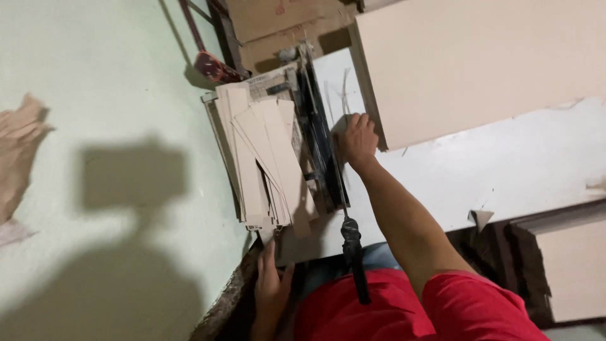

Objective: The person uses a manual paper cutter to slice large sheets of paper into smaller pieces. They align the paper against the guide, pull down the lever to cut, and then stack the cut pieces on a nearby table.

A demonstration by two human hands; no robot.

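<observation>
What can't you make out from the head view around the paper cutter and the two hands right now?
- Right hand: its fingertips, curled over the tan board's edge.
- Left hand: what it grips, in shadow under the table edge.
- Black-handled cutter arm: its blade edge, too thin and dark.
- Stack of cut tan cardboard strips: the count, since they overlap.

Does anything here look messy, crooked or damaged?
Yes. The cut strips beside the cutter lie fanned and askew, not squared up. A torn scrap of brown paper sits off to the far left, and a small torn corner curls at the table edge.
</observation>
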